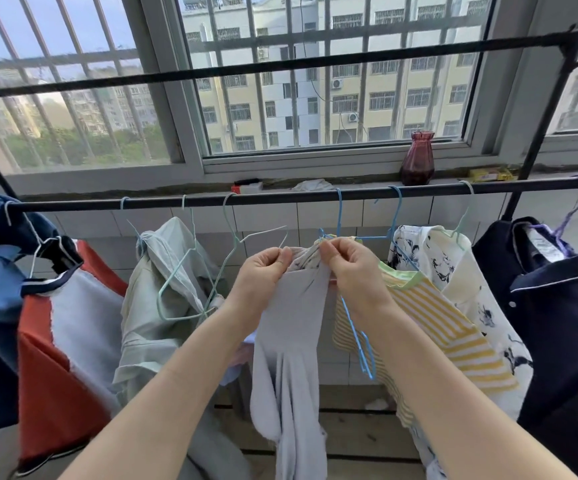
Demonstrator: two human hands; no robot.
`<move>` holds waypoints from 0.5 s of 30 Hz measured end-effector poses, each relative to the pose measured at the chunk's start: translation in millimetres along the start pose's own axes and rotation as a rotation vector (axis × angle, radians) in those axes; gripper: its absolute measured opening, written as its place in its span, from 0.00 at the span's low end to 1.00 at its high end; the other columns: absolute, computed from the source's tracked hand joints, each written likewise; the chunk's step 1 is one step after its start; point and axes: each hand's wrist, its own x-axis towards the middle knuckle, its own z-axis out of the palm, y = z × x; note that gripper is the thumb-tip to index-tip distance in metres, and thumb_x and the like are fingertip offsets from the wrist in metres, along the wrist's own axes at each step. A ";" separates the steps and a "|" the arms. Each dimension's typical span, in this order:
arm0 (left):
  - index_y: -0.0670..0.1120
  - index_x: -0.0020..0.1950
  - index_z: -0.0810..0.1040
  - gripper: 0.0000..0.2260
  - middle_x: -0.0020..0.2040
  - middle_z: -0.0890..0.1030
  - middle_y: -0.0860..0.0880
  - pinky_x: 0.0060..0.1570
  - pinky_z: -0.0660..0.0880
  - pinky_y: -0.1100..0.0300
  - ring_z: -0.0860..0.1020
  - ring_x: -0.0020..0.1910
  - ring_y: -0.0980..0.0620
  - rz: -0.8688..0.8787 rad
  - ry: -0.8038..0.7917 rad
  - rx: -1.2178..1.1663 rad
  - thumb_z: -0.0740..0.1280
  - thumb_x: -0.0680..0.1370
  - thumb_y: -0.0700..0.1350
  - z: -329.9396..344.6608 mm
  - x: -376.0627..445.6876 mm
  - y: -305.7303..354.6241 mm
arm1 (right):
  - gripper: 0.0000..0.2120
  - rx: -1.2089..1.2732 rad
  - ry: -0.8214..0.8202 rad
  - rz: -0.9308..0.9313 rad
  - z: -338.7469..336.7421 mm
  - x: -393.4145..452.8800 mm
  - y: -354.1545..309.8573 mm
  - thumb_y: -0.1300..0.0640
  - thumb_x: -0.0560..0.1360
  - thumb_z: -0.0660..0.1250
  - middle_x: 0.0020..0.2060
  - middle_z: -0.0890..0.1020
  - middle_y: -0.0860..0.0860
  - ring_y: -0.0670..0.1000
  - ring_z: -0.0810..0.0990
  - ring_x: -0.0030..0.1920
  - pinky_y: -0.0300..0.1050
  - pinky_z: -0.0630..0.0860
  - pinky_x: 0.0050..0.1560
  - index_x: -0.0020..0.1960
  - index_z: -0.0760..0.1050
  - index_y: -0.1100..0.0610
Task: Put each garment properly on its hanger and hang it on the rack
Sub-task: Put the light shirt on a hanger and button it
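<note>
A soft, pale lilac-grey knit garment (291, 341) was held up in front of the lower black metal rail of the rack (280, 197), its top edge bunched between both hands and its length hanging slack and creased below them. The left hand (263, 271) was closed on the left of that edge, cloth pinched between thumb and curled fingers; the right hand (349, 265) was closed likewise on the right of it, close against the neck of a thin blue wire hanger (338, 216) hooked on the rail.

The garment was judged light and limp, with no stiffness of its own: it would sag from any single hold and slide easily off smooth wire. It was best taken at the shoulder seams or neckline, one side at a time, so that the opening could be spread over each hanger arm. The wire hanger was judged springy and apt to swing on the rail, so steadying near its neck seemed wise. Whether the garment was already threaded on the wire could not be told.
</note>
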 end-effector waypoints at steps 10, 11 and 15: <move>0.41 0.43 0.82 0.09 0.37 0.79 0.47 0.38 0.70 0.57 0.75 0.35 0.51 0.066 -0.098 0.234 0.73 0.74 0.47 -14.1 -7.6 4.1 | 0.11 0.019 -0.048 0.076 6.8 7.2 -2.2 0.57 0.81 0.63 0.36 0.79 0.55 0.54 0.75 0.40 0.57 0.75 0.47 0.42 0.76 0.58; 0.41 0.42 0.82 0.08 0.36 0.79 0.47 0.37 0.70 0.57 0.75 0.34 0.51 0.051 -0.116 0.230 0.74 0.73 0.46 -17.6 -7.3 4.2 | 0.11 0.037 -0.046 0.071 6.8 7.0 -0.1 0.57 0.81 0.63 0.36 0.78 0.55 0.54 0.75 0.40 0.55 0.74 0.46 0.41 0.76 0.58; 0.44 0.38 0.81 0.07 0.35 0.78 0.45 0.32 0.71 0.59 0.73 0.33 0.46 -0.007 -0.107 0.060 0.76 0.70 0.46 -26.0 -6.8 4.8 | 0.10 0.172 -0.018 0.117 1.6 6.3 10.7 0.57 0.81 0.64 0.36 0.78 0.54 0.51 0.74 0.37 0.46 0.71 0.36 0.41 0.76 0.56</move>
